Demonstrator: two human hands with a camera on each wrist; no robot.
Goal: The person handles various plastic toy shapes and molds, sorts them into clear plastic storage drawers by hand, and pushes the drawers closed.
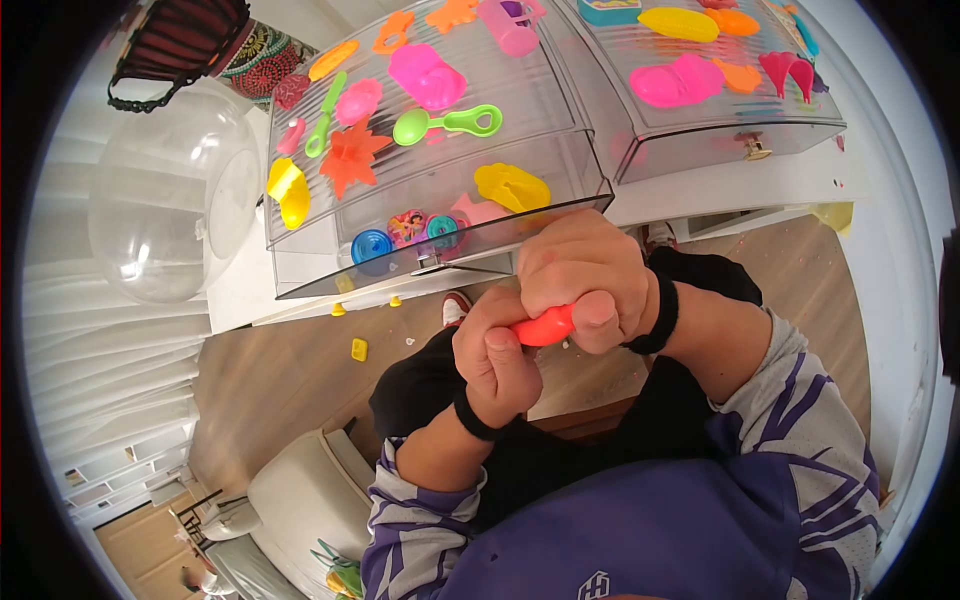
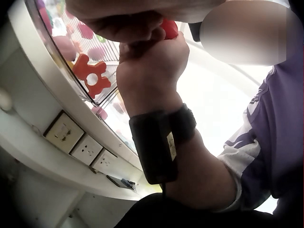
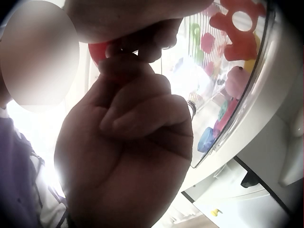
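Note:
A small red-orange piece (image 1: 545, 326) is held between both hands, above the person's lap and near the front of the clear drawer unit. My left hand (image 1: 497, 358) pinches its left end with thumb and curled fingers. Around the right end curls my right hand (image 1: 590, 278), its thumb lying on the piece. Fingers cover much of it, so its full shape cannot be told. The left wrist view shows a bit of the red piece (image 2: 169, 29) between the hands, and the right wrist view shows another part of the red piece (image 3: 97, 51).
Bright toy pieces lie on the clear drawer units (image 1: 400, 215), among them a green spoon (image 1: 445, 124) and a yellow piece (image 1: 512, 188). The open front drawer holds a blue round lid (image 1: 371, 247). A clear balloon (image 1: 165, 205) stands at left; small yellow pieces (image 1: 359, 349) lie on the floor.

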